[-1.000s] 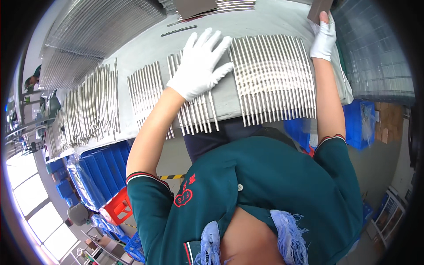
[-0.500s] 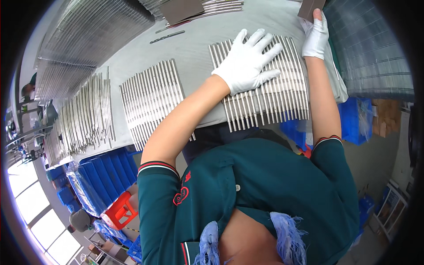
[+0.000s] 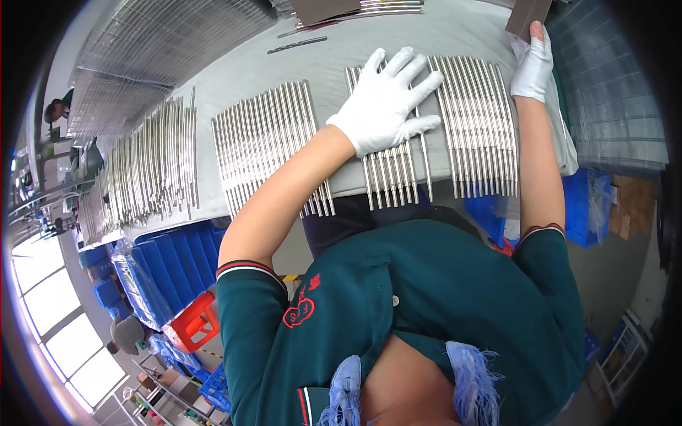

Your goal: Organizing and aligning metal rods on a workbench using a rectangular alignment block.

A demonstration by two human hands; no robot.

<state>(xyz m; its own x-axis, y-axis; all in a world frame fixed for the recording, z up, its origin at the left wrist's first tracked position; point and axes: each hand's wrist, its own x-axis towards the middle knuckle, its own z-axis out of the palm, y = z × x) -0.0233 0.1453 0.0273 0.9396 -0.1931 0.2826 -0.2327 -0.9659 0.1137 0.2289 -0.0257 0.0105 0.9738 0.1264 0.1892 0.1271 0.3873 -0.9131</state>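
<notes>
My left hand (image 3: 384, 105), in a white glove, lies flat with spread fingers on a group of slim metal rods (image 3: 389, 181). A lone rod (image 3: 426, 167) sits in the gap just right of that group. Beyond the gap is another row of rods (image 3: 479, 131), laid side by side. My right hand (image 3: 533, 69), gloved with its thumb tip bare, grips a flat brown sheet-like piece (image 3: 527, 20) at the table's far right. Its fingers are partly hidden, the thumb resting over the piece's edge.
Further left on the grey cloth-covered table (image 3: 284, 74) lie a neat row of rods (image 3: 266, 135) and a looser pile (image 3: 153, 156). A drill bit (image 3: 297, 45) and another brown piece (image 3: 323, 10) are at the back. Blue bins (image 3: 174, 266) stand below.
My left hand has slid left with some of the rods under it, splitting the row and opening a gap. My right hand still holds the brown piece. The whole view has shifted slightly.
</notes>
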